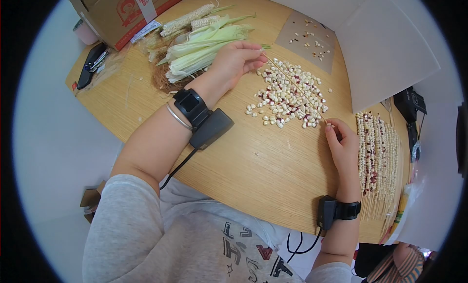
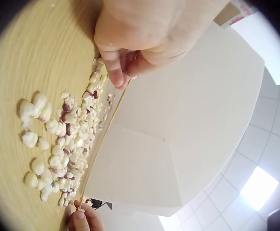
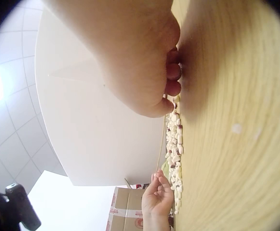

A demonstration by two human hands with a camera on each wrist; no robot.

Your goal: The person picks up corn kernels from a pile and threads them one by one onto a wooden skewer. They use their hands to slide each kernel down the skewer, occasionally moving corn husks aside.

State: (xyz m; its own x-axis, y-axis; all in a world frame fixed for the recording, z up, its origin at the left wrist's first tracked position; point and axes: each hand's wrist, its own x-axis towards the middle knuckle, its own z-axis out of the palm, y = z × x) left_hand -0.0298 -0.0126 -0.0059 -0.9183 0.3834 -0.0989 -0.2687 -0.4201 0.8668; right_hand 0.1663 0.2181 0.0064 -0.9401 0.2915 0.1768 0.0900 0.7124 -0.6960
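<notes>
While the left hand pinches one end of a thin stick between thumb and fingers, the right hand pinches the other end, so it slants above loose white and purple kernels on the wood-grained bench. Husks and cobs lie beyond the left forearm, near a cardboard box and a black stapler. A grey sheet bearing scattered bits lies near a tall white panel; rows of kernel-threaded sticks lie to the right. The left wrist view shows a tiled ceiling with a bright light.
</notes>
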